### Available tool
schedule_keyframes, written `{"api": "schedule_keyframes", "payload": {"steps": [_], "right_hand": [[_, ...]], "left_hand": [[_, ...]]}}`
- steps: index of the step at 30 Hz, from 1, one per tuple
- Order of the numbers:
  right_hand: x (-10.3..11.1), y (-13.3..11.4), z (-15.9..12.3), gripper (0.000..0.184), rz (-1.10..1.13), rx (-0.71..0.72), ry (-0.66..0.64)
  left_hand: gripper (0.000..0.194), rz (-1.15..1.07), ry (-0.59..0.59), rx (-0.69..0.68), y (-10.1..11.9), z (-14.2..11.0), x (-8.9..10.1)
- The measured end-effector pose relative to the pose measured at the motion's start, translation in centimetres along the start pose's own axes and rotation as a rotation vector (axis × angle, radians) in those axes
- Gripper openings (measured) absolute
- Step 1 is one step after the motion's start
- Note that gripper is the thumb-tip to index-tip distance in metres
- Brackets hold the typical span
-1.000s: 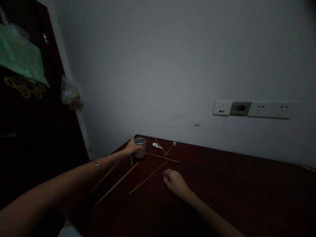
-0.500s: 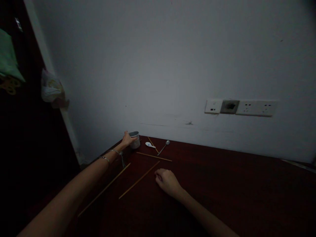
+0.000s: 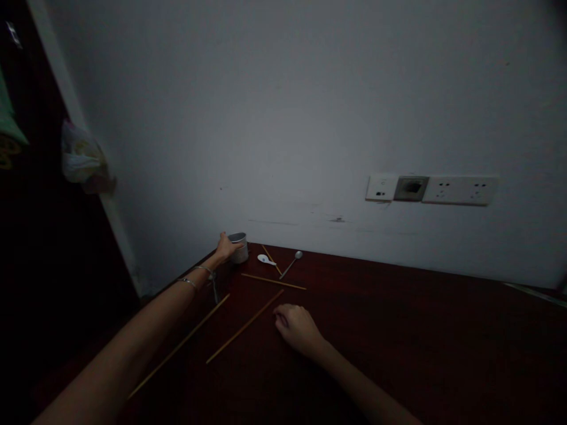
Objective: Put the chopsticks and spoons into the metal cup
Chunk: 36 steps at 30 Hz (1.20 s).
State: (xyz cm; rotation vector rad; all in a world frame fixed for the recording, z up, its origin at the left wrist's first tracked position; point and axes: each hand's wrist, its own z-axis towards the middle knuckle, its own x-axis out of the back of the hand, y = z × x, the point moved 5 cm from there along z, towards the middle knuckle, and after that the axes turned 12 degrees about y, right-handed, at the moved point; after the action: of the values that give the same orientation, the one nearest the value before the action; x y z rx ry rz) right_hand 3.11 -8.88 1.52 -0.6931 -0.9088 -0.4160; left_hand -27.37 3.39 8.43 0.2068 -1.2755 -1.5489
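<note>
My left hand is closed around a grey metal cup at the table's far left corner; the cup is upright. Just right of it lie a white soup spoon and a long-handled metal spoon. A chopstick slants beside the white spoon, and another chopstick lies crosswise in front. Nearer to me are two more, a chopstick and a chopstick under my left forearm's right side. My right hand rests on the table with fingers curled, and nothing shows in them.
The dark red table meets a grey wall with sockets on the right. A flat strip lies at the table's back right edge. A plastic bag hangs at the left by the dark door.
The view has shifted slightly, so everything sits a little further left or higher. My left hand stays on the cup and my right hand keeps its place on the table.
</note>
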Motion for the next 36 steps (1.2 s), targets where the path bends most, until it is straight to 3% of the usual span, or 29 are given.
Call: {"api": "schedule_keyframes", "payload": {"steps": [6, 22, 36], "right_hand": [[0.1, 0.0, 0.1, 0.029, 0.001, -0.013, -0.010], [0.0, 0.3, 0.3, 0.031, 0.049, -0.041, -0.015], [-0.1, 0.5, 0.2, 0.030, 0.053, -0.037, -0.008]], "left_hand": [[0.096, 0.097, 0.141, -0.032, -0.2, 2.7, 0.8], [0.093, 0.185, 0.096, 0.018, -2.5, 4.0, -1.2], [0.089, 0.184, 0.098, 0.027, -3.5, 5.2, -1.5]]}}
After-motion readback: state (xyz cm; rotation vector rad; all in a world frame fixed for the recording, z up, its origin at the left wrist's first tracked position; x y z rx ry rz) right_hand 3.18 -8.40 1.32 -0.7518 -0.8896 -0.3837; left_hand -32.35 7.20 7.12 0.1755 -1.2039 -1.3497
